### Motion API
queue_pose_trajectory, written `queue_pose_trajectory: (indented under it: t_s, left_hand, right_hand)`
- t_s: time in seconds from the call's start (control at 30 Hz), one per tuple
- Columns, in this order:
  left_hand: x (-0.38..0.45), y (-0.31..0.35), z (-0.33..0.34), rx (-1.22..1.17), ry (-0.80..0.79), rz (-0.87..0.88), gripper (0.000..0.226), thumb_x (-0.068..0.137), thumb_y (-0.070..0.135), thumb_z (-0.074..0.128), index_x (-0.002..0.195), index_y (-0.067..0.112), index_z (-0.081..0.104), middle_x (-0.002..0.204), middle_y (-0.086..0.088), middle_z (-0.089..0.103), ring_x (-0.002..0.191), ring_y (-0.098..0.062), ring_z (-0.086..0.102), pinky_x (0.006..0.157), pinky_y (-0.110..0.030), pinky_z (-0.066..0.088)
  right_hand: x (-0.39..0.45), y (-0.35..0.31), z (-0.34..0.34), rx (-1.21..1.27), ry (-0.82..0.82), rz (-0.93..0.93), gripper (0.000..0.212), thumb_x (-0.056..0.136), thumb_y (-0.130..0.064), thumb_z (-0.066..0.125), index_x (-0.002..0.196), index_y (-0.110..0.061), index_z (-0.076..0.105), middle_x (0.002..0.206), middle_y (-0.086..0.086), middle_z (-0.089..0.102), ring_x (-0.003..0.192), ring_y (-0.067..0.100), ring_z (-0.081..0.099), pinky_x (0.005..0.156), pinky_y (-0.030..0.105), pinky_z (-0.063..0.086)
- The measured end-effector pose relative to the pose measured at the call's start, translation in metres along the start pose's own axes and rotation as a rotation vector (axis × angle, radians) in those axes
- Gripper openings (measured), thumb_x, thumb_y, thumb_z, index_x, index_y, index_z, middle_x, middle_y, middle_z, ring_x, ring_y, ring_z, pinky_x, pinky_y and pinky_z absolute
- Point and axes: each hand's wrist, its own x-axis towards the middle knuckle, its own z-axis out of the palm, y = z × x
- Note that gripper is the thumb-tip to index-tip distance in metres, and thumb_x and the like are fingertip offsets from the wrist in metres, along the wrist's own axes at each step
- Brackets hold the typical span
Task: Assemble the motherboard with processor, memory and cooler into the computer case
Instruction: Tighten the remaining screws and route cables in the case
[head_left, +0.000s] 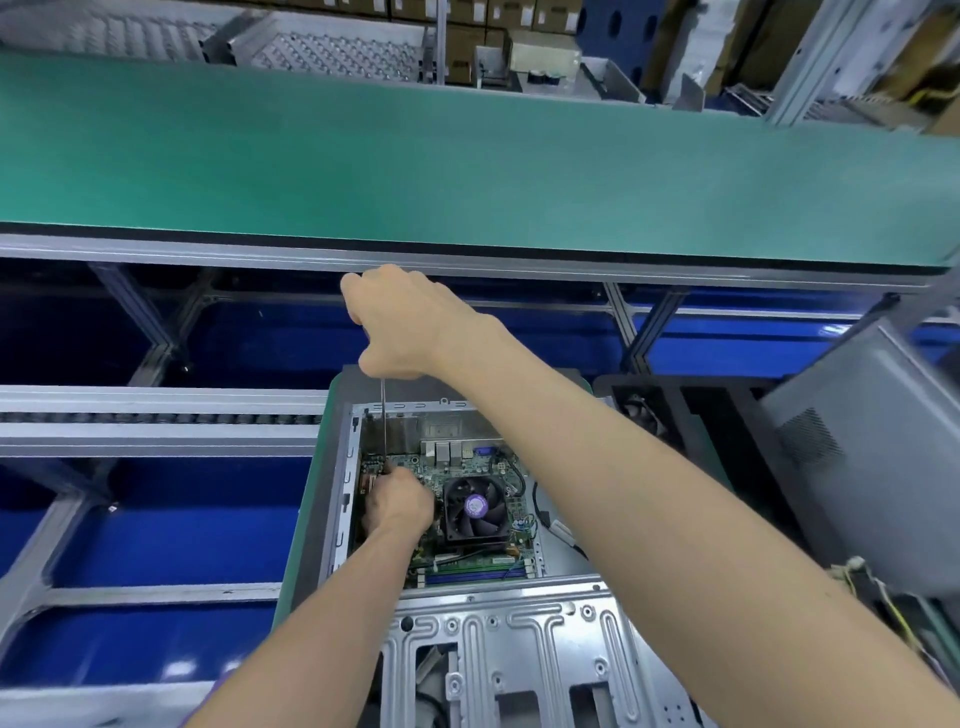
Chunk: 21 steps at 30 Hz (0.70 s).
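With motherboard (467, 467) seated in open computer case (343, 499) and cooler fan (475, 506) fitted: screw-fastening step judged in hand, right hand (400, 319) fingers clenched round screwdriver (384, 426) handle, left hand (397, 501) fingers steadying its tip, grip unclear; next, keep shaft upright.

Two bare hands, the left hand (397, 501) and the right hand (400, 322), work over one open computer case (498, 639) on one green-edged tray (311, 499). Inside sits one motherboard (467, 470) carrying one cooler fan (475, 512). One screwdriver (384, 426) stands upright between the hands. One green conveyor belt (467, 171) runs behind, and one grey case cover (862, 457) leans at right.
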Motion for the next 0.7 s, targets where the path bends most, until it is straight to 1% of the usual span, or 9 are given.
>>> queue_pose_trajectory:
  t_s: [0.1,0.2,0.27,0.33,0.4,0.47,0.57,0.63,0.7]
  left_hand:
    - [0.000,0.001,0.001,0.003,-0.016,0.011,0.046,0.098,0.020,0.051,0.139,0.002,0.045,0.120,-0.016,0.062,0.094,-0.027,0.056,0.068,-0.036,0.044]
    - [-0.002,0.003,0.000,0.015,-0.031,0.019,0.047,0.098,0.018,0.050,0.141,0.000,0.043,0.120,-0.015,0.062,0.091,-0.026,0.057,0.064,-0.033,0.043]
    - [-0.004,0.004,-0.001,-0.004,-0.043,0.030,0.047,0.097,0.016,0.051,0.140,-0.002,0.043,0.118,-0.016,0.062,0.090,-0.026,0.059,0.063,-0.032,0.046]
    - [-0.005,0.004,-0.001,-0.040,-0.052,0.033,0.047,0.097,0.016,0.052,0.139,-0.004,0.042,0.116,-0.017,0.062,0.091,-0.027,0.061,0.066,-0.034,0.050]
    - [-0.006,0.003,0.000,-0.058,-0.053,0.038,0.051,0.096,0.014,0.051,0.141,-0.004,0.037,0.122,-0.019,0.060,0.103,-0.032,0.062,0.073,-0.037,0.051]
    - [-0.006,0.004,-0.001,-0.061,-0.048,0.043,0.054,0.096,0.012,0.049,0.145,-0.004,0.032,0.127,-0.020,0.058,0.110,-0.033,0.060,0.080,-0.040,0.050]
    - [-0.006,0.005,-0.001,-0.059,-0.031,0.048,0.052,0.097,0.011,0.048,0.144,-0.005,0.033,0.124,-0.020,0.059,0.093,-0.027,0.055,0.073,-0.036,0.048]
    - [-0.007,0.005,-0.002,-0.054,-0.029,0.049,0.054,0.097,0.011,0.048,0.146,-0.005,0.030,0.121,-0.019,0.060,0.087,-0.025,0.051,0.068,-0.033,0.045]
    - [-0.008,0.005,-0.003,-0.054,-0.035,0.056,0.050,0.098,0.011,0.048,0.143,-0.005,0.035,0.121,-0.020,0.061,0.094,-0.028,0.059,0.069,-0.035,0.049]
  right_hand:
    - [0.000,-0.003,0.003,-0.019,0.024,0.035,0.015,0.081,-0.013,0.057,0.083,-0.013,0.042,0.078,0.000,0.040,0.070,0.023,0.043,0.050,0.029,0.025]
    - [0.003,-0.006,0.009,-0.143,0.102,0.129,0.037,0.095,-0.022,0.052,0.069,-0.016,0.027,0.071,-0.003,0.026,0.074,0.028,0.040,0.060,0.032,0.028]
    - [0.006,-0.010,0.009,-0.189,0.112,0.125,0.031,0.095,-0.026,0.052,0.075,-0.013,0.033,0.071,-0.003,0.024,0.076,0.029,0.040,0.065,0.035,0.031]
    - [0.010,-0.017,0.005,-0.164,0.062,0.081,0.023,0.089,-0.028,0.058,0.087,-0.015,0.040,0.072,-0.004,0.027,0.074,0.027,0.042,0.061,0.033,0.031]
    - [0.013,-0.020,0.001,-0.076,-0.009,0.034,0.022,0.080,-0.020,0.059,0.093,-0.013,0.042,0.077,-0.001,0.037,0.070,0.023,0.043,0.053,0.030,0.028]
    - [0.014,-0.020,0.001,-0.013,-0.036,0.015,0.022,0.076,-0.012,0.057,0.095,-0.012,0.045,0.087,0.004,0.047,0.075,0.026,0.048,0.053,0.030,0.031]
    - [0.010,-0.017,0.007,0.011,0.017,0.073,0.018,0.079,-0.011,0.059,0.086,-0.013,0.043,0.084,0.002,0.041,0.070,0.023,0.042,0.049,0.028,0.024]
    - [0.009,-0.017,0.011,-0.004,0.071,0.116,0.031,0.081,-0.013,0.061,0.072,-0.016,0.032,0.074,-0.002,0.032,0.061,0.017,0.033,0.048,0.028,0.019]
    - [0.008,-0.019,0.013,-0.012,0.113,0.143,0.042,0.083,-0.014,0.062,0.067,-0.018,0.024,0.072,-0.002,0.028,0.058,0.015,0.029,0.048,0.028,0.019]
